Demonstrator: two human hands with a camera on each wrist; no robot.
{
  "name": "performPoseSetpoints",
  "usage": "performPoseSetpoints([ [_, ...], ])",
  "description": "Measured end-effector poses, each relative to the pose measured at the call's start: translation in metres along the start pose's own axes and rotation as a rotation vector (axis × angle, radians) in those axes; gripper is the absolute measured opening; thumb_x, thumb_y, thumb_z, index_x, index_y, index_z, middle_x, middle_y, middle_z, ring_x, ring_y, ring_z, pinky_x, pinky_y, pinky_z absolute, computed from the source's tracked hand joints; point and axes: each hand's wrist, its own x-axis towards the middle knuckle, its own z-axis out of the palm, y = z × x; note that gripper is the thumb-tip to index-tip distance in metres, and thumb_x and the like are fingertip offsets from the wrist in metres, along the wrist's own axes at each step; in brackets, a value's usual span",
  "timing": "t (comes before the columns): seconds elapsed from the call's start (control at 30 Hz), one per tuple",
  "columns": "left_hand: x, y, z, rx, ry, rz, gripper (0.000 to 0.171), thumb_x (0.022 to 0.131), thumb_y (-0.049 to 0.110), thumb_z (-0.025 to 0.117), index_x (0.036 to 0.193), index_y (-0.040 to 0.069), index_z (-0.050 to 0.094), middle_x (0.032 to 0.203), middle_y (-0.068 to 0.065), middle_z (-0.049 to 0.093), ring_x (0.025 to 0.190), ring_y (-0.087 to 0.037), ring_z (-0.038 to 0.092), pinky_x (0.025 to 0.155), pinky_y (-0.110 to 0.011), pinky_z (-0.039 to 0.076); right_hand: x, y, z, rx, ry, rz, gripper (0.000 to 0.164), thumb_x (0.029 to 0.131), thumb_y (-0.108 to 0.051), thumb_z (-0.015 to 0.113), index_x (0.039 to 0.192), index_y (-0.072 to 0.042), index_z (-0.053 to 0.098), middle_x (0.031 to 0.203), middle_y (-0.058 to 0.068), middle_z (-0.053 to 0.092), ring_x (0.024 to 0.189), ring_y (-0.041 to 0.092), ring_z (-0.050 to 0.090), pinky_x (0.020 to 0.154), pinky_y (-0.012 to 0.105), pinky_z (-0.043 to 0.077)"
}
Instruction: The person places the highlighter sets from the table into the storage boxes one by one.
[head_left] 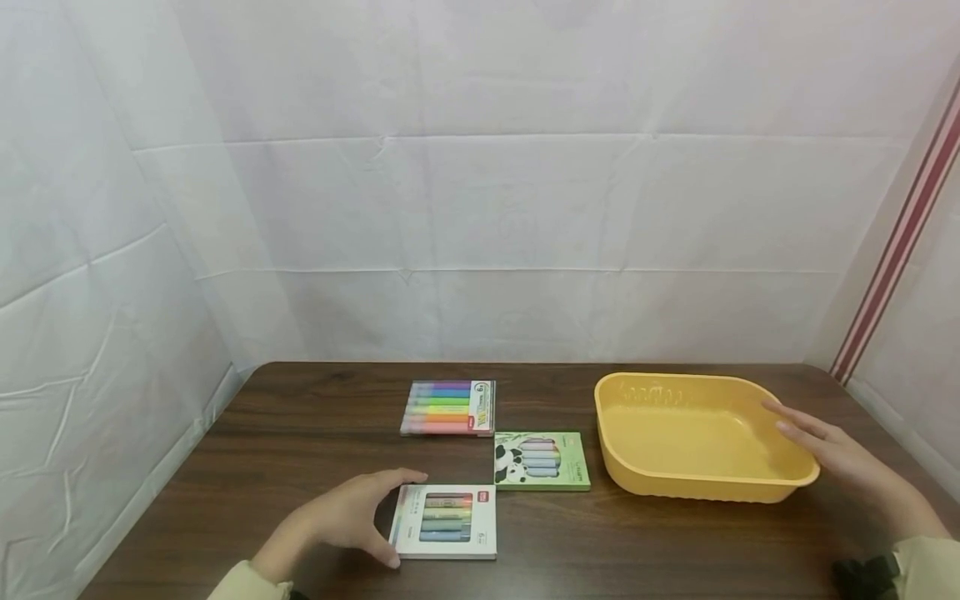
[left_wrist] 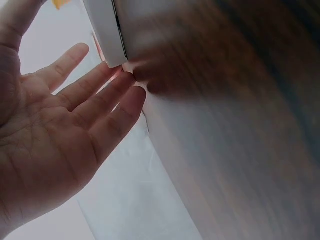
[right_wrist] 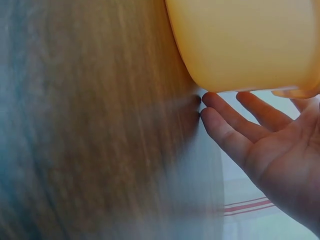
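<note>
A white marker box [head_left: 446,522] with a window onto several coloured pens lies flat on the table. My left hand [head_left: 348,517] is at its left end, thumb by the near corner and forefinger by the far one. Seen in the left wrist view, the fingers [left_wrist: 120,117] are spread and fairly straight beside the box. On the right stands a yellow plastic basin [head_left: 705,487]. My right hand [head_left: 843,454] rests at its right side, thumb over the rim; in the right wrist view the extended fingers [right_wrist: 227,135] lie by the outer wall.
A green panda-print marker box [head_left: 573,471] lies between the white box and the basin. Behind it to the left is a clear pack of bright highlighters [head_left: 442,408]. All stand on a dark wooden table [head_left: 300,433], with white cloth [head_left: 517,208] hung behind.
</note>
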Motion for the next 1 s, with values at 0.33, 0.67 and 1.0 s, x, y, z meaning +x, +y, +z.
performPoseSetpoints([
  [0.33,0.002,0.001,0.005,0.033,0.012,-0.009,0.09,0.054,0.028,0.087,0.132,0.012,0.045,0.131,-0.01,0.049,0.119,-0.029,0.044,0.096,-0.053,0.036,0.0,0.007,-0.003,0.228,-0.098,-0.053,0.047,0.101,-0.018,0.032,0.146,-0.016,0.018,0.134,-0.019,0.028,0.104,-0.006,0.048,0.077,0.026,0.05],
  [0.67,0.001,0.005,0.005,0.086,0.018,0.008,0.087,0.052,0.023,0.087,0.128,0.01,0.048,0.128,-0.008,0.052,0.116,-0.029,0.047,0.094,-0.051,0.038,0.001,0.012,-0.008,0.364,-0.217,-0.085,0.05,0.101,-0.014,0.026,0.147,-0.014,0.006,0.128,-0.026,0.028,0.109,-0.005,0.046,0.082,0.025,0.048],
  [1.0,0.001,0.005,0.005,0.107,0.032,0.006,0.082,0.053,0.022,0.087,0.126,0.009,0.051,0.126,-0.009,0.053,0.115,-0.03,0.048,0.093,-0.051,0.039,0.0,0.01,-0.007,0.31,-0.19,-0.034,0.05,0.102,-0.018,0.028,0.147,-0.019,0.007,0.145,-0.011,0.008,0.11,-0.013,0.039,0.084,0.018,0.044],
])
